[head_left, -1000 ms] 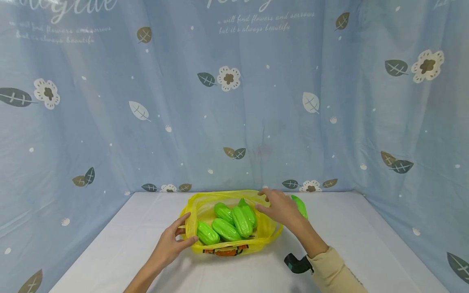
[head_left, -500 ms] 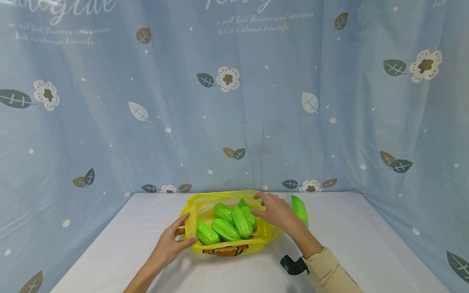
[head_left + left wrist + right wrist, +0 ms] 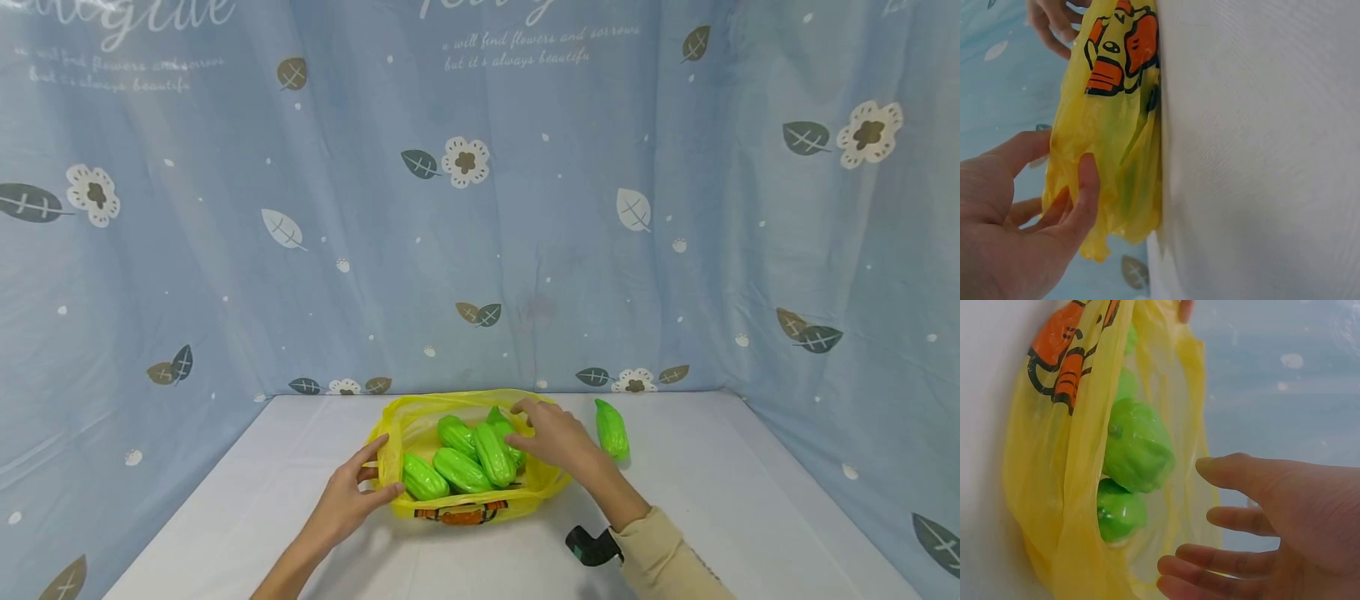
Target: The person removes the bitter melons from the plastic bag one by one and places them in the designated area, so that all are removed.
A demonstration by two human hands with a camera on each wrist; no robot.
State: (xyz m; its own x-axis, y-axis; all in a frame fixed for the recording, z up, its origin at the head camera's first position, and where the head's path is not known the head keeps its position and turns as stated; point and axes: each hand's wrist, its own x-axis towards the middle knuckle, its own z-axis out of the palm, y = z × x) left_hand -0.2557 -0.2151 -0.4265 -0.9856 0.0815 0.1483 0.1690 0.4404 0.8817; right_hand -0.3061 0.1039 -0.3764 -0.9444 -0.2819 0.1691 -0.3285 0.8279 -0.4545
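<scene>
A yellow plastic bag (image 3: 517,504) with an orange cartoon print lies on the white table, its mouth spread wide. Inside are several glossy green toy gourds (image 3: 495,454), long and ridged. My left hand (image 3: 348,500) holds the bag's left side, thumb near the front rim and forefinger farther back; the left wrist view shows the plastic bunched between the fingers. Over the bag's right rim hovers my right hand (image 3: 558,437), its fingers spread and holding nothing. In the right wrist view its fingertips (image 3: 1207,465) overlap the bag's rim.
One more green gourd (image 3: 612,431) lies on the table to the right of the bag. A black device (image 3: 588,546) sits by the right sleeve (image 3: 663,550). A blue curtain (image 3: 480,250) with leaf and flower prints stands behind and on both sides.
My right hand has moved left, farther over the bag, uncovering the gourd lying on the right. The bag's right rim has shifted slightly left. The left hand stays where it was.
</scene>
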